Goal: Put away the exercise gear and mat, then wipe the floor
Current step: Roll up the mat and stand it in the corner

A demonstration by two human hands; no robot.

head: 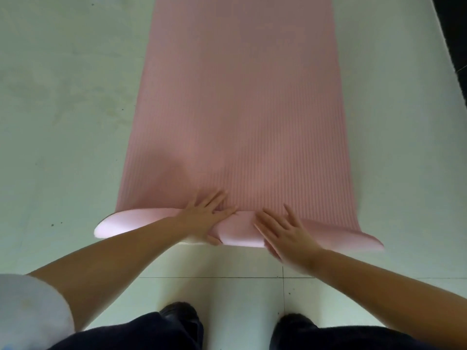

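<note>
Two hands (207,215) on pink mat (240,109)

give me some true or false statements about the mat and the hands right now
1. The pink exercise mat is fully rolled up. False: only its near end is rolled.
2. Both hands rest on the rolled end. True: left hand, right hand.
3. The mat lies on a pale tiled floor. True.
4. The right hand holds a cloth. False: it holds nothing and lies flat on the mat.
</note>
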